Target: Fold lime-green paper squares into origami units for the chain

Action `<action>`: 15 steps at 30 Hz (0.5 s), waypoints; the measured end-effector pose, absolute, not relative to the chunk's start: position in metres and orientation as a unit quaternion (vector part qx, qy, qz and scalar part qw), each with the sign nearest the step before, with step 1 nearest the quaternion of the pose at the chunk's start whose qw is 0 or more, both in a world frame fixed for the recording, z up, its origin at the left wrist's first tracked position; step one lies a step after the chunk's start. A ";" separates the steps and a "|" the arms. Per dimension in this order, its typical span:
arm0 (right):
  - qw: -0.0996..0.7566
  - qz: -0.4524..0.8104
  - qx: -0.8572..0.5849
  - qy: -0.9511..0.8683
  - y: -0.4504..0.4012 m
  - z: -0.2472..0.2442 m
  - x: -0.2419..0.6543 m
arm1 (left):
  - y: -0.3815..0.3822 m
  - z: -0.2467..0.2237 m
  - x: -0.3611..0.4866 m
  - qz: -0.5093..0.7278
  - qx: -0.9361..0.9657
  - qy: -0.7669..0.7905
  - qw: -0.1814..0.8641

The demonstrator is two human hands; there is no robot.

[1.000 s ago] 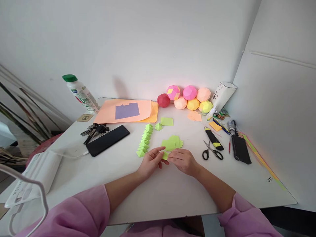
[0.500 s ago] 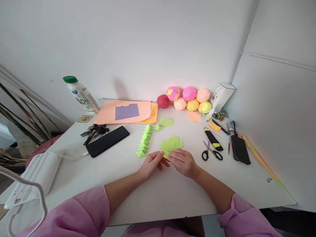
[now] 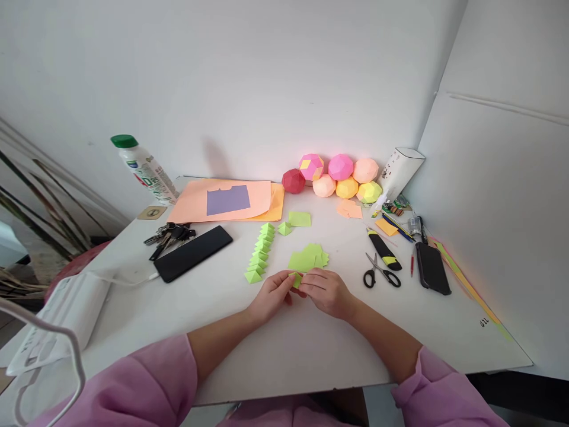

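Note:
A small folded piece of green paper is held between both hands near the middle of the table. My left hand pinches its left side, while my right hand grips it from the right; the right fingertips are partly hidden behind the paper and fingers. Just beyond lie flat green paper cutouts, overlapping one another. To the left runs a row of several folded green paper pyramids, with a single pyramid apart beside a green paper rectangle.
On the right lie scissors, a utility knife and a black phone case. Faceted paper balls stack against the wall. At left are a black phone, keys, a bottle and orange sheets.
The green piece between my fingers has been turned and folded further, looking smaller and more upright. My hands stay in nearly the same place.

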State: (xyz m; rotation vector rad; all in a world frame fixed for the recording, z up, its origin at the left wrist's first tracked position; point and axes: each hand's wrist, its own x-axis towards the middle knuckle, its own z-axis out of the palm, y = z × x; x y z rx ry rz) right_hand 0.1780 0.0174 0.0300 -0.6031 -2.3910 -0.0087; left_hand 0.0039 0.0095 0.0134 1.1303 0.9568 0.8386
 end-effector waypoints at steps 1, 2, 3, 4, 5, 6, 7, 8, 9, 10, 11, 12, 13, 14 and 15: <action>0.333 0.011 -0.232 -0.914 0.018 0.030 0.179 | 0.009 0.014 0.004 0.368 0.498 0.420 0.664; 0.335 0.026 -0.235 -0.912 0.018 0.029 0.179 | 0.009 0.014 0.003 0.365 0.498 0.419 0.666; 0.339 0.044 -0.237 -0.909 0.019 0.029 0.180 | 0.008 0.014 0.003 0.361 0.499 0.420 0.666; 0.344 0.062 -0.240 -0.906 0.020 0.029 0.180 | 0.007 0.014 0.003 0.358 0.502 0.422 0.664; 0.350 0.082 -0.243 -0.901 0.020 0.029 0.181 | 0.007 0.015 0.003 0.354 0.507 0.425 0.661; 0.355 0.102 -0.248 -0.896 0.020 0.028 0.181 | 0.006 0.016 0.003 0.350 0.513 0.429 0.656; 0.357 0.123 -0.255 -0.890 0.021 0.028 0.181 | 0.006 0.016 0.003 0.346 0.520 0.431 0.651; 0.359 0.145 -0.263 -0.884 0.021 0.028 0.181 | 0.005 0.017 0.003 0.341 0.529 0.433 0.646; 0.361 0.165 -0.273 -0.876 0.021 0.029 0.180 | 0.005 0.018 0.003 0.334 0.539 0.434 0.639; 0.362 0.185 -0.283 -0.869 0.020 0.029 0.180 | 0.004 0.018 0.003 0.328 0.551 0.433 0.634; 0.363 0.203 -0.293 -0.861 0.020 0.029 0.180 | 0.004 0.018 0.003 0.322 0.562 0.431 0.629; 0.363 0.221 -0.303 -0.853 0.020 0.029 0.179 | 0.004 0.018 0.002 0.318 0.572 0.425 0.626; 0.364 0.237 -0.314 -0.844 0.019 0.030 0.178 | 0.004 0.018 0.002 0.314 0.581 0.418 0.623; 0.365 0.253 -0.326 -0.835 0.019 0.030 0.178 | 0.004 0.018 0.002 0.313 0.588 0.411 0.622; 0.365 0.270 -0.339 -0.824 0.018 0.030 0.177 | 0.004 0.017 0.002 0.313 0.594 0.403 0.622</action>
